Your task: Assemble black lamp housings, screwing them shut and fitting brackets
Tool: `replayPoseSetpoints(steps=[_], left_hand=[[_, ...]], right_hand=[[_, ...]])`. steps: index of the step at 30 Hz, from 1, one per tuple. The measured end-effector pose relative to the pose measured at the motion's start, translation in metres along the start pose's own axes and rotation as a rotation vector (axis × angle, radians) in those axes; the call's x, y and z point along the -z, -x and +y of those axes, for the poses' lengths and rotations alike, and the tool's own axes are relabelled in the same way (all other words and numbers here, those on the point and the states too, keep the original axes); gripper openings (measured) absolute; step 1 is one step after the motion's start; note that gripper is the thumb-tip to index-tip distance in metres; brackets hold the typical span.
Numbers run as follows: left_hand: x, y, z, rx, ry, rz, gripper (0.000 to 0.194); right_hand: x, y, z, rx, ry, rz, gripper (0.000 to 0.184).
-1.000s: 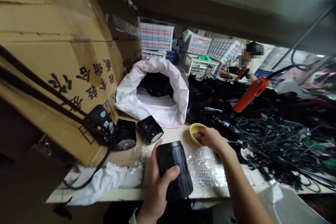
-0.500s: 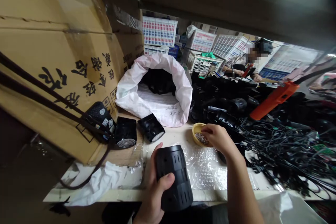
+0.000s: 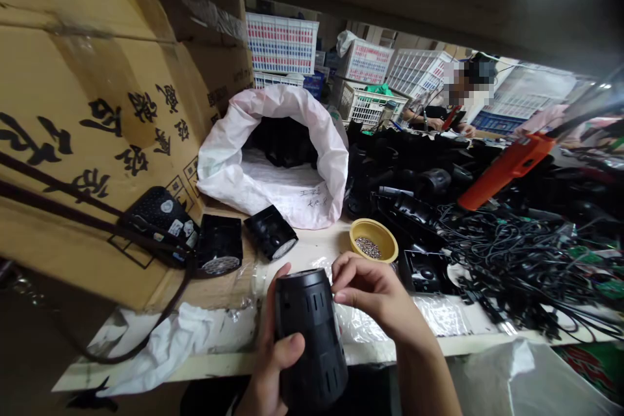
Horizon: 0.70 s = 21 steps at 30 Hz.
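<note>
My left hand (image 3: 277,357) is wrapped round a black cylindrical plastic housing (image 3: 312,331) with slotted sides, held upright but slightly tilted above the table's front edge. Close against the housing's upper right side, my right hand (image 3: 365,289) has thumb and forefinger pinched together on a small screw, mostly hidden by the fingertips. Just beyond that hand, a yellow bowl (image 3: 392,248) contains many small metal screws (image 3: 368,247). Two black boxy parts with round, light-coloured faces, one (image 3: 220,244) on the left and another (image 3: 271,233) beside it, lie past the housing.
A white sack (image 3: 312,205) with black pieces inside stands behind, beside a large cardboard box (image 3: 97,78). An orange-red power screwdriver (image 3: 507,172) hangs on the right over tangled cables (image 3: 478,247). Bubble wrap (image 3: 365,331) covers part of the table. A co-worker (image 3: 458,110) sits across.
My right hand has left the yellow bowl and come to the housing's right side, fingers pinched. The left hand still holds the housing. My view has shifted slightly.
</note>
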State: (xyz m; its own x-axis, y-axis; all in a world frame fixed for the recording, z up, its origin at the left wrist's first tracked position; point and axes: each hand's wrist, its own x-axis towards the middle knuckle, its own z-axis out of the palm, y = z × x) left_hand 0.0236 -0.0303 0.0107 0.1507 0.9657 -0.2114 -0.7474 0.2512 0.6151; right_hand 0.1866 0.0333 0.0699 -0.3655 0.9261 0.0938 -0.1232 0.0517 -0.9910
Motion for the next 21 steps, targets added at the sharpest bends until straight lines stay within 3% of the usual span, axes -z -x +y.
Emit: replayPoseSetpoints(steps=[6,9,11,13,15,17,21], left_hand=[[-0.001,0.000,0.003,0.066,0.078,-0.061,0.121],[0.000,-0.001,0.004,0.054,0.183,-0.109,0.123],[0.000,-0.001,0.006,0.075,0.217,-0.135,0.120],[0.001,-0.001,0.007,0.108,0.239,-0.154,0.117],[0.001,0.001,0.007,0.116,0.263,-0.169,0.118],[0.002,0.002,0.006,0.104,0.268,-0.183,0.122],[0.005,0.004,0.003,0.052,0.225,-0.216,0.123]], right_hand=[[0.000,-0.007,0.019,-0.195,-0.229,-0.048,0.042],[0.001,-0.008,0.021,-0.249,-0.171,-0.068,0.050],[0.009,-0.010,0.014,-0.259,0.203,0.014,0.044],[0.023,-0.016,0.004,-0.307,0.710,0.189,0.027],[0.039,-0.028,-0.004,-0.412,1.075,0.377,0.019],[0.052,-0.042,-0.006,-0.530,1.215,0.458,0.019],[0.060,-0.067,0.003,-0.681,1.394,0.415,0.016]])
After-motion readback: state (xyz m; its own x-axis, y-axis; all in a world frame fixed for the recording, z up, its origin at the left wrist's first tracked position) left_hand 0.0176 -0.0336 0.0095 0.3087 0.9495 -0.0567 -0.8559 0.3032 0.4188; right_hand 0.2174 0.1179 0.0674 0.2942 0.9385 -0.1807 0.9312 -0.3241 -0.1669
